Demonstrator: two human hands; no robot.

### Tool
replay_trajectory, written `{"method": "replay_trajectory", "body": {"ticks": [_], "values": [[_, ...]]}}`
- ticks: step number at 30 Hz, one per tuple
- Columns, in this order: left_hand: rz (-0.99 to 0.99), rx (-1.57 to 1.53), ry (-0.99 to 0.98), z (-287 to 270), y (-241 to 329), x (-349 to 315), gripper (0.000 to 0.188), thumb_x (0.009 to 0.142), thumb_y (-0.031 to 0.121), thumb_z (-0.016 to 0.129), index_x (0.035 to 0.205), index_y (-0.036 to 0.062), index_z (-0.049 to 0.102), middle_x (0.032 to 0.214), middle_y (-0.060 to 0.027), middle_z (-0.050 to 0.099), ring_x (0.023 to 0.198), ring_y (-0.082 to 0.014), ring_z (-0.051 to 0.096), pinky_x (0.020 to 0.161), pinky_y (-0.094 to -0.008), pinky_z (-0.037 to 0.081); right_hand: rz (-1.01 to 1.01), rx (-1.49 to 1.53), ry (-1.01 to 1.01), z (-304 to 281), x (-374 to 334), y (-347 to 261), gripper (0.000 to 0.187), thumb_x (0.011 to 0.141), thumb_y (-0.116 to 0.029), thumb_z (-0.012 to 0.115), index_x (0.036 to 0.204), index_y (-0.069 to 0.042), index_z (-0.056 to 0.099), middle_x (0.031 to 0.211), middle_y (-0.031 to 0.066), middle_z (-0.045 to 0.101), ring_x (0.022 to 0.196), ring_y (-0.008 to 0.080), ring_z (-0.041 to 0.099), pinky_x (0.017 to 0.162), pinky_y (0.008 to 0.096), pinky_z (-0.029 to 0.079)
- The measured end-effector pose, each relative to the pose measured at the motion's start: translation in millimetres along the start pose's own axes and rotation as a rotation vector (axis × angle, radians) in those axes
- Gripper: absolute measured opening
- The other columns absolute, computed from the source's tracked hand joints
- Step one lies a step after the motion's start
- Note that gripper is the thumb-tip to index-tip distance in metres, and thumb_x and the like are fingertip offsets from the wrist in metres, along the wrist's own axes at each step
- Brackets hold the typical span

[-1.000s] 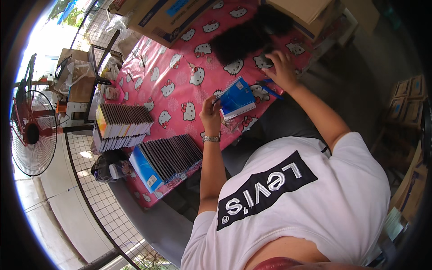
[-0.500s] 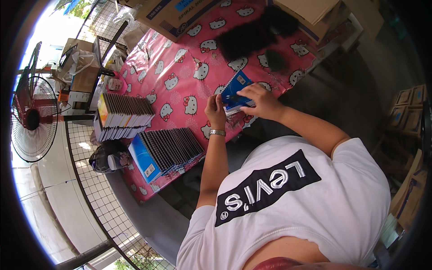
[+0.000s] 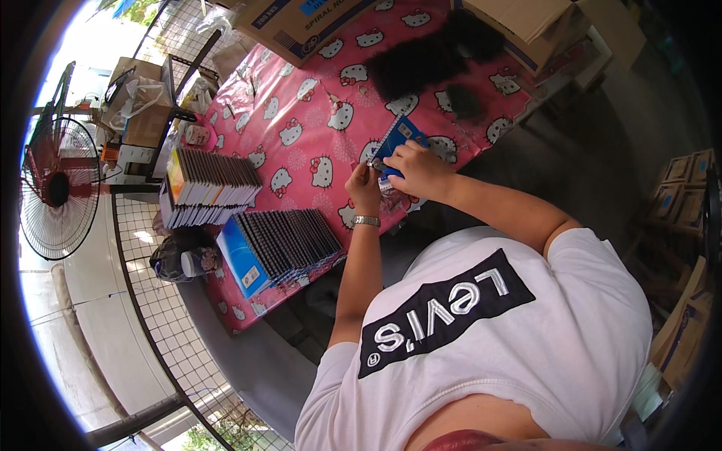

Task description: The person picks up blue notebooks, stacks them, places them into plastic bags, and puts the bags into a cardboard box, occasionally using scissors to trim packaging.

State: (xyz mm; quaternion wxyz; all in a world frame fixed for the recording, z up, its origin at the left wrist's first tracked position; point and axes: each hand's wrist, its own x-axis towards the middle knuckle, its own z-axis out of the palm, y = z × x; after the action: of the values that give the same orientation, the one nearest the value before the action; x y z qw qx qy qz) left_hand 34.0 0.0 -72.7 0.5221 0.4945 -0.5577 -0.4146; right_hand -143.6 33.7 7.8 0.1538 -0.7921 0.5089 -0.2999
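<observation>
A blue-covered notebook lies slanted on the pink tablecloth in front of me, a row of small holes along its upper left edge. My right hand is bent over its near part, fingers curled and pressing on the cover. At the notebook's near left corner, my left hand is closed with the fingertips pinched together. Something small and dark or metallic shows at those fingertips, too small to name. To the left stand a stack of blue notebooks with black spirals and a stack of yellow-and-white ones.
Black heaps lie at the far side of the pink tablecloth. Cardboard boxes stand at the back, with an open carton at far right. A fan and wire mesh are on the left.
My right hand has drawn its fingers in and moved slightly left over the notebook. My left hand stays at the notebook's near corner. The whole view has shifted slightly.
</observation>
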Motion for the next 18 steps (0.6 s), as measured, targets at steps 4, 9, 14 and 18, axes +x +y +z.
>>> {"method": "replay_trajectory", "body": {"ticks": [4, 9, 14, 18], "values": [[0.126, 0.113, 0.065, -3.3, -0.7, -4.0, 0.019, 0.086, -0.004, 0.063, 0.104, -0.0014, 0.068, 0.087, -0.0052, 0.069, 0.073, -0.0088, 0.064, 0.067, -0.0232, 0.052, 0.820, 1.362, -0.511, -7.8, 5.6, 1.0, 0.030, 0.095, -0.022, 0.059, 0.116, -0.001, 0.058, 0.097, 0.0075, 0.062, 0.097, 0.0136, 0.060, 0.084, 0.0323, 0.050], [0.295, 0.509, 0.162, -16.8, 97.1, -8.5, 0.023, 0.086, -0.002, 0.066, 0.108, 0.0008, 0.068, 0.089, -0.0091, 0.070, 0.075, -0.0116, 0.065, 0.066, -0.0254, 0.054, 0.172, 0.598, -0.011, -5.6, -24.4, 45.1, 0.035, 0.084, -0.020, 0.067, 0.113, -0.003, 0.063, 0.109, 0.0170, 0.066, 0.098, 0.0277, 0.065, 0.082, 0.0353, 0.052], [0.447, 0.496, 0.748, -91.6, 252.3, -31.1, 0.020, 0.086, -0.001, 0.065, 0.105, -0.0024, 0.064, 0.089, -0.0124, 0.067, 0.063, -0.0155, 0.065, 0.040, -0.0211, 0.051, 0.150, -0.105, -0.037, -26.2, -32.0, 111.0, 0.037, 0.071, -0.021, 0.075, 0.101, -0.004, 0.060, 0.126, 0.0134, 0.057, 0.126, 0.0322, 0.048, 0.104, 0.0426, 0.040], [0.202, 0.384, 0.936, -176.5, 285.2, -72.3, 0.016, 0.087, 0.004, 0.065, 0.098, -0.0031, 0.057, 0.082, -0.0072, 0.062, 0.059, -0.0103, 0.058, 0.038, -0.0211, 0.046, -0.209, -0.103, -0.129, -11.9, -14.7, 83.5, 0.052, 0.064, -0.029, 0.083, 0.105, -0.006, 0.058, 0.136, 0.0132, 0.050, 0.130, 0.0337, 0.043, 0.107, 0.0442, 0.037]]}}
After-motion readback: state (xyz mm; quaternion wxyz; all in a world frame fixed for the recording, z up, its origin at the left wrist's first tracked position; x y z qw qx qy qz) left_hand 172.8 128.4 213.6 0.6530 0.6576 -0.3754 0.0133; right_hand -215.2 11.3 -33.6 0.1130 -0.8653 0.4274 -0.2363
